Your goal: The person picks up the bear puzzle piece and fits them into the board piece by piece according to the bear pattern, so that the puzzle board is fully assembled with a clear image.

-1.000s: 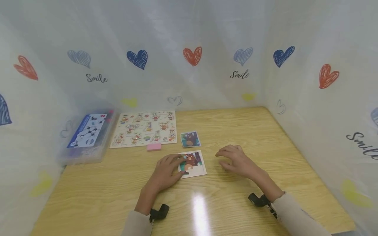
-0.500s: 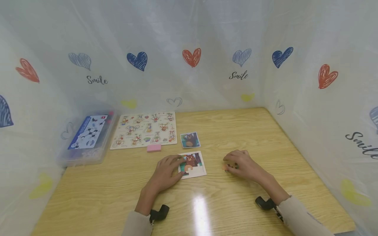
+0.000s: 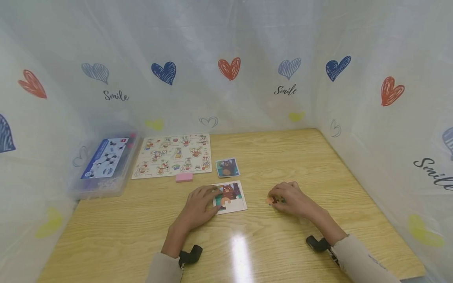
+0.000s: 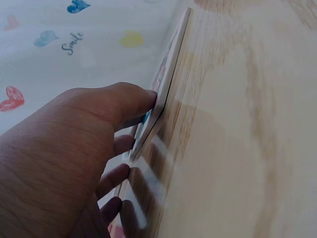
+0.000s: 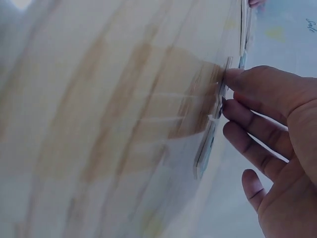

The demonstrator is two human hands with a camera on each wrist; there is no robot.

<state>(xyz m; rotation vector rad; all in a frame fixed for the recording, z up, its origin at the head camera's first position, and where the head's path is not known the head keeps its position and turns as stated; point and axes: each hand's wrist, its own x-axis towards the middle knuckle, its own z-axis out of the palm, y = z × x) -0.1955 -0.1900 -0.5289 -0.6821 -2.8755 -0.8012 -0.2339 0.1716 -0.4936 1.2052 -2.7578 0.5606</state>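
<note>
Since the oldest head frame, the right hand has shifted toward four o'clock and brought its thumb and fingers together over the loose puzzle pieces, while the left hand stays put. On the head feed I have the puzzle board flat on the tabletop, the left hand at its nine o'clock side with relaxed fingers lying over the edge, and a pale unfilled patch toward five o'clock. At twelve o'clock from it lies the bear card; the pieces are at three, well apart from it, pinched by the right hand. My left wrist feed puts the thumb on the rim; I judge it a light steadying touch, so a knock could skate the puzzle board and unseat what is fitted. Through the right wrist feed, the thumb tip meets one piece's edge, and what looks like a second runs on toward seven o'clock. Such thin pieces offer little edge, so I'd worry about fingertips slipping, or both lifting together; how firm that pinch is, I cannot tell.
</note>
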